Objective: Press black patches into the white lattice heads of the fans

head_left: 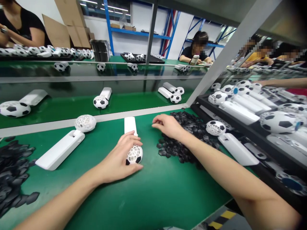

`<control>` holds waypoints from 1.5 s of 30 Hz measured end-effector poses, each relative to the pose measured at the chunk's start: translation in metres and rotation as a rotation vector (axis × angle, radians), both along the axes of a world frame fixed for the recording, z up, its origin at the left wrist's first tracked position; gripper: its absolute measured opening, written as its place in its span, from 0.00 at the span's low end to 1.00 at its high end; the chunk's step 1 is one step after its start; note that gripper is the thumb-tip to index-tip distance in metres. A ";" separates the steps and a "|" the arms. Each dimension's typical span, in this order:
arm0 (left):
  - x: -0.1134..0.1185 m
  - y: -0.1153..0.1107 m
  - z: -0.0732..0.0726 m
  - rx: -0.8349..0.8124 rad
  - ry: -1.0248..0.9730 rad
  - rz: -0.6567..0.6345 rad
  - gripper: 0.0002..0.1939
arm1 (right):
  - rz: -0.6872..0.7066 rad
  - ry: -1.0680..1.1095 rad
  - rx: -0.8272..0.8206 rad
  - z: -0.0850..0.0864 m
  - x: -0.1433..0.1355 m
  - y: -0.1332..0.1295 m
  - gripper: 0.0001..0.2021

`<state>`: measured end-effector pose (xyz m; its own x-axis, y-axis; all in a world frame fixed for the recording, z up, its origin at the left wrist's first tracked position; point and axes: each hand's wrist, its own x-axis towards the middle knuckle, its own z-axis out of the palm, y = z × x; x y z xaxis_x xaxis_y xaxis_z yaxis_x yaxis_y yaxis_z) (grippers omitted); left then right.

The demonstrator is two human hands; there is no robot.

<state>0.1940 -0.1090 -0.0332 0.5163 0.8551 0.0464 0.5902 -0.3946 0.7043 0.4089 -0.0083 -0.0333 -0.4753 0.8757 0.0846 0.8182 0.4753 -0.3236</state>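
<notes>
On the green table, a white handheld item (135, 155) with a round soccer-ball head and a flat white handle lies in front of me. My left hand (122, 156) is wrapped round its ball head, thumb at the near side and fingers over the far side. Some black patches show on the head, and other cells are bare white lattice. My right hand (168, 125) hovers at the left edge of a pile of small black pieces (177, 148), its fingers curled together; whether a piece is between the fingertips is too small to tell.
Another white item (62, 150) lies at the left, near a second black pile (11, 175). At the right are one more item (237, 148) and a black tray (261, 147) stacked with them. Beyond the metal edge, a green belt (134, 95) carries several. People sit behind.
</notes>
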 end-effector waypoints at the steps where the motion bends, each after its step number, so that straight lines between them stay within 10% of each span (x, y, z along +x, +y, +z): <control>1: -0.001 0.000 0.000 0.004 -0.005 0.026 0.22 | -0.050 -0.108 0.081 0.002 0.005 0.010 0.06; 13: -0.031 0.012 0.021 -0.147 0.038 0.056 0.25 | 0.008 -0.370 0.177 0.003 0.005 0.019 0.11; 27: -0.038 0.014 0.019 -0.122 0.035 -0.015 0.30 | 0.305 0.498 -0.344 0.023 -0.034 -0.066 0.09; 35: -0.032 0.014 0.015 -0.074 0.019 0.050 0.25 | 0.363 0.509 -0.028 0.010 -0.042 -0.062 0.06; 45: -0.025 0.012 0.010 -0.003 -0.021 0.135 0.17 | 0.413 0.416 -0.102 0.006 -0.060 -0.054 0.06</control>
